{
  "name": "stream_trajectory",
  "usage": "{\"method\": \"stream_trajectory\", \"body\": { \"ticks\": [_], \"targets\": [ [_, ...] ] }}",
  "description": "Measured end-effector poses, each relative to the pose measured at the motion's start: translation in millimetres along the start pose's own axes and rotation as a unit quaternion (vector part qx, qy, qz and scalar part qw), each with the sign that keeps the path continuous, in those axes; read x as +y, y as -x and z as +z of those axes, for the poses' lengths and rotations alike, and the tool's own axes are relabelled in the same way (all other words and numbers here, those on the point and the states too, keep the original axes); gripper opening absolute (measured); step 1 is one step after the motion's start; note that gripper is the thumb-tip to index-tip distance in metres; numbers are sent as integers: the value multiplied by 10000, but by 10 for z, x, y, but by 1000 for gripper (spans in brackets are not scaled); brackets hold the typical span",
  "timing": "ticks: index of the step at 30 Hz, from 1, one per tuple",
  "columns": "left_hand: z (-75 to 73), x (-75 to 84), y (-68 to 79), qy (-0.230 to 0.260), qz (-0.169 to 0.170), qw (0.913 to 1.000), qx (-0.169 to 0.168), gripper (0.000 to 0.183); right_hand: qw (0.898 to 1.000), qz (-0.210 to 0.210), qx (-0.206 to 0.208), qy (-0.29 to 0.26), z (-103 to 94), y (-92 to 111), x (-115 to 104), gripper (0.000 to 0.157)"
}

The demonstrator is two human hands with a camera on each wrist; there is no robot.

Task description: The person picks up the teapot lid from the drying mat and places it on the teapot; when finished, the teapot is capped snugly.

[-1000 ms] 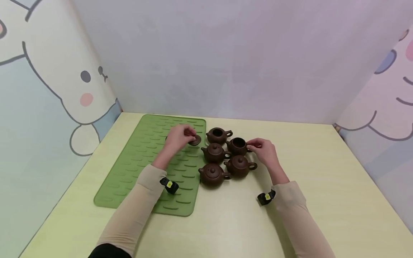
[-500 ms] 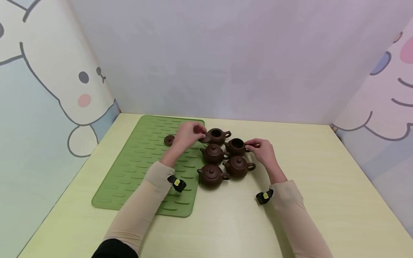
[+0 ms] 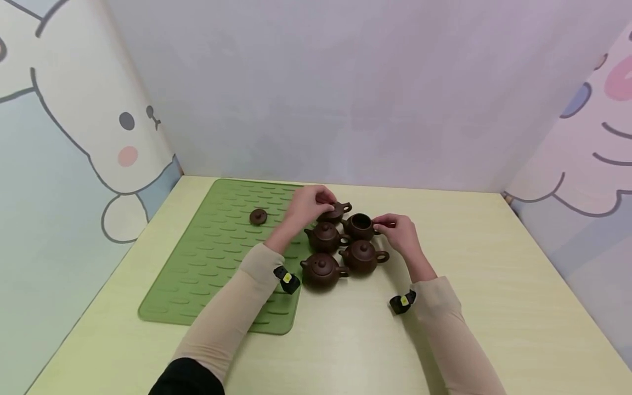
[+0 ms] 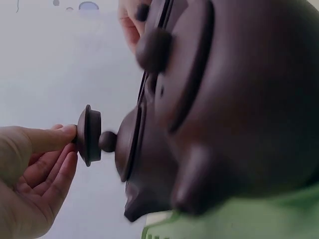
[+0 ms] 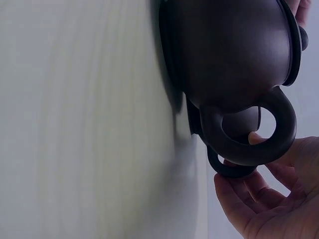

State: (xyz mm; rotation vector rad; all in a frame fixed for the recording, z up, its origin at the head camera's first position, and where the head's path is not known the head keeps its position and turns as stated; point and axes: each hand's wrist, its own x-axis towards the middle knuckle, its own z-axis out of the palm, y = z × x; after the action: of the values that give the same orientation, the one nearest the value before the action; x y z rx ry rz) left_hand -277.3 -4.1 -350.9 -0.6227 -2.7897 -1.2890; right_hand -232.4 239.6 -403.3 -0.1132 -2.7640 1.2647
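My left hand [image 3: 307,208] pinches a dark brown teapot lid [image 4: 89,135] by its knob, flange turned down. It is over the back-left teapot [image 3: 347,207] in the head view and hides much of that teapot's top, so I cannot tell whether the lid touches the rim. My right hand [image 3: 401,235] grips the handle of an uncovered teapot [image 3: 360,227], which stands on the table; the right wrist view shows thumb and fingers about the handle [image 5: 234,172]. A second loose lid [image 3: 258,216] lies knob up on the green mat [image 3: 197,263].
Three lidded teapots, one in the middle [image 3: 324,237], one at right [image 3: 362,257] and one in front [image 3: 321,272], stand close together beside the mat's right edge. A pale wall [image 3: 336,109] rises behind the table [image 3: 469,263].
My left hand has carried the lid rightward from above the mat to over the back-left teapot. The loose lid on the mat has come into view. My right hand keeps its hold on the handle.
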Motion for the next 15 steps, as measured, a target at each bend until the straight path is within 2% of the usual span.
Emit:
{"method": "stream_trajectory", "body": {
  "ticks": [11,15],
  "targets": [
    [262,194,-126,-42,291,9995,-130,11,10000,-50,14,17,-15,-15,6,20],
    [357,241,-155,10,313,9991,-286,12,10000,-96,-6,11,-7,-13,5,20]
  ]
}}
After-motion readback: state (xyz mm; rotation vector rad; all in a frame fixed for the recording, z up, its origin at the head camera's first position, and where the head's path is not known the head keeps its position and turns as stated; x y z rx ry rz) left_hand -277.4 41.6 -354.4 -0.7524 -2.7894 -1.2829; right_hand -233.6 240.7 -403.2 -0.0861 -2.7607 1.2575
